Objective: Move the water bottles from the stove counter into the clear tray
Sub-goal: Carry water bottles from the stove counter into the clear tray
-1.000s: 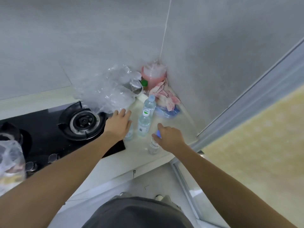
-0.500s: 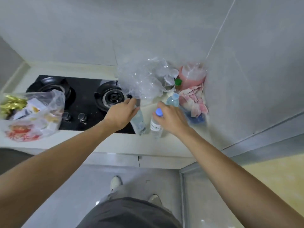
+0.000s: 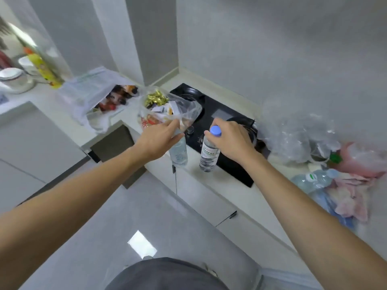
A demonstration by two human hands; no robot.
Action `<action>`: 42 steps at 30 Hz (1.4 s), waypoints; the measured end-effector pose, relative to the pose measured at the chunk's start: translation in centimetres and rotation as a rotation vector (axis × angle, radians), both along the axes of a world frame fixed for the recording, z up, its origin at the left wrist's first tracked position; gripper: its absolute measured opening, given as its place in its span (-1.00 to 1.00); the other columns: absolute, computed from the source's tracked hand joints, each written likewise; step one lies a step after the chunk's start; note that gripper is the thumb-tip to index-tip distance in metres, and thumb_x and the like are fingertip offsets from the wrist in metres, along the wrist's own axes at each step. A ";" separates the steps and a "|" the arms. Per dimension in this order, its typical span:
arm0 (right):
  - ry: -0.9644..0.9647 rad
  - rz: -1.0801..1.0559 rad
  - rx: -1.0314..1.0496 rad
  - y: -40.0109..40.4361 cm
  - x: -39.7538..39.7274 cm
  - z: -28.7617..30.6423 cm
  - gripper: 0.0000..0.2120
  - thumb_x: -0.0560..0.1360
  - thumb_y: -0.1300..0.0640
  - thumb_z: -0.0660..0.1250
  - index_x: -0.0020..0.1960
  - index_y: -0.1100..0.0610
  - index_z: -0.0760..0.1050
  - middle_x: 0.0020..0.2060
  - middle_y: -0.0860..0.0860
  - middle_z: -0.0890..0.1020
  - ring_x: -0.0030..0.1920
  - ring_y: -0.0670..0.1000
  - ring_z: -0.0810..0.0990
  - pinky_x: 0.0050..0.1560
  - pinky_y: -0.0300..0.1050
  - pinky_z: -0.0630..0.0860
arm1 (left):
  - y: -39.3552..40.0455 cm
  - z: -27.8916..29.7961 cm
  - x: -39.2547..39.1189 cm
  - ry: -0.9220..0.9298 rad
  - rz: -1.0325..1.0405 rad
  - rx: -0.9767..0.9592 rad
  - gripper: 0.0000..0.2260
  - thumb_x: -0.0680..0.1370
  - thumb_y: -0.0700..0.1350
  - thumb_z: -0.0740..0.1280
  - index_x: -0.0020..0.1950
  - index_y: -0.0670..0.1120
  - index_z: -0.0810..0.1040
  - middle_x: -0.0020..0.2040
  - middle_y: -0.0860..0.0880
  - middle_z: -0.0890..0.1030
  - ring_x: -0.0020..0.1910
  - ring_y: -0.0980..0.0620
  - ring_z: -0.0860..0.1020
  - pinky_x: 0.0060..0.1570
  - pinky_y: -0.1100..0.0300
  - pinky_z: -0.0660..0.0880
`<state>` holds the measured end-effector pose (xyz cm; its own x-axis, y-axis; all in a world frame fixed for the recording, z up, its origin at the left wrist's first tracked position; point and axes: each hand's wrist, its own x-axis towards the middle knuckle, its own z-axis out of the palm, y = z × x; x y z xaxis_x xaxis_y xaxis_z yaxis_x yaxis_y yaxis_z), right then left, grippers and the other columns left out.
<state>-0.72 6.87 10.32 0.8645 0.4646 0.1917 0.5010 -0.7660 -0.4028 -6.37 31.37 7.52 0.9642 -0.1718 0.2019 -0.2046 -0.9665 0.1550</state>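
1. Above the black glass gas stove (image 3: pixel 222 116), the right hand (image 3: pixel 232 141) grips a clear blue-capped plastic water bottle (image 3: pixel 209 152) near its neck.
2. The left hand (image 3: pixel 159 141) curls around a second clear water bottle (image 3: pixel 178 152).
3. A third bottle (image 3: pixel 312 180) lies on the white counter (image 3: pixel 261 197).

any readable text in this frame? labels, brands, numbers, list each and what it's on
Nothing can be read in full.
White label with green print on the bottle in the right hand: too blurred to read.
Faint print on the bottle in the left hand: too blurred.
Green mark on the label of the bottle lying by the pink cloth: no letters can be made out.
Snack wrappers in the clear bag: print too small and blurred.
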 end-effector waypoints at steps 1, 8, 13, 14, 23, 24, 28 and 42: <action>-0.002 0.044 -0.007 2.9 -0.2 0.2 -0.70 0.56 -0.16 0.36 -0.05 0.07 0.47 -0.26 0.02 0.61 -0.20 0.19 0.55 -0.20 0.04 0.52 | 2.8 0.1 -1.4 -0.007 0.042 -0.001 -0.69 0.70 0.17 0.12 0.18 -0.07 0.36 0.05 -0.12 0.59 -0.20 -0.18 0.57 -0.37 -0.03 0.49; 0.050 0.319 0.001 25.8 -4.2 1.3 -0.73 0.56 -0.21 0.33 -0.08 -0.02 0.43 -0.21 0.00 0.60 -0.16 0.15 0.55 -0.16 0.09 0.54 | 23.1 1.3 -11.9 -0.015 0.328 -0.055 -0.70 0.69 0.20 0.15 0.11 -0.04 0.36 0.02 -0.08 0.60 -0.18 -0.15 0.56 -0.29 -0.01 0.49; 0.060 0.488 0.041 40.5 -8.4 2.3 -0.74 0.55 -0.17 0.34 -0.11 0.01 0.44 -0.25 -0.01 0.59 -0.20 0.12 0.54 -0.19 0.08 0.51 | 35.7 3.0 -19.9 -0.045 0.507 -0.126 -0.69 0.67 0.19 0.21 0.19 -0.05 0.43 0.08 -0.08 0.62 -0.09 -0.16 0.58 -0.16 -0.09 0.55; 0.065 0.529 0.047 43.3 -9.2 2.7 -0.74 0.56 -0.15 0.35 -0.10 0.02 0.46 -0.24 0.00 0.60 -0.19 0.11 0.55 -0.19 0.07 0.51 | 37.8 3.1 -21.5 -0.058 0.558 -0.139 -0.69 0.67 0.18 0.22 0.17 -0.05 0.43 0.06 -0.08 0.61 -0.09 -0.15 0.57 -0.16 -0.08 0.54; 0.047 0.919 0.042 67.9 -16.4 3.5 -0.71 0.56 -0.17 0.34 -0.12 0.02 0.43 -0.25 -0.03 0.59 -0.19 0.12 0.52 -0.23 0.02 0.44 | 54.2 2.7 -35.6 -0.105 1.029 -0.271 -0.69 0.63 0.26 0.24 0.04 0.02 0.42 -0.06 0.02 0.56 -0.12 -0.07 0.51 -0.23 0.04 0.39; 0.044 0.955 0.050 70.7 -17.2 3.3 -0.70 0.56 -0.19 0.33 -0.13 0.03 0.42 -0.25 -0.04 0.59 -0.19 0.12 0.52 -0.22 0.03 0.45 | 55.9 2.7 -36.9 -0.095 1.067 -0.264 -0.69 0.63 0.26 0.25 0.02 0.02 0.42 -0.07 0.02 0.56 -0.13 -0.07 0.51 -0.24 0.05 0.39; 0.085 1.123 0.077 80.9 -20.4 3.0 -0.71 0.55 -0.21 0.31 -0.11 0.01 0.42 -0.24 -0.05 0.60 -0.19 0.09 0.54 -0.17 0.07 0.54 | 61.2 3.9 -41.5 -0.091 1.232 -0.249 -0.70 0.63 0.20 0.29 -0.01 -0.02 0.41 -0.15 0.06 0.51 -0.17 -0.03 0.47 -0.32 0.14 0.26; 0.103 1.660 0.121 108.0 -38.7 4.6 -0.76 0.54 -0.13 0.38 -0.10 0.02 0.46 -0.27 -0.08 0.58 -0.23 0.01 0.54 -0.26 -0.01 0.50 | 73.7 6.5 -59.3 -0.256 1.797 -0.188 -0.71 0.62 0.22 0.32 -0.02 0.00 0.46 -0.21 0.11 0.50 -0.23 0.03 0.48 -0.31 0.08 0.34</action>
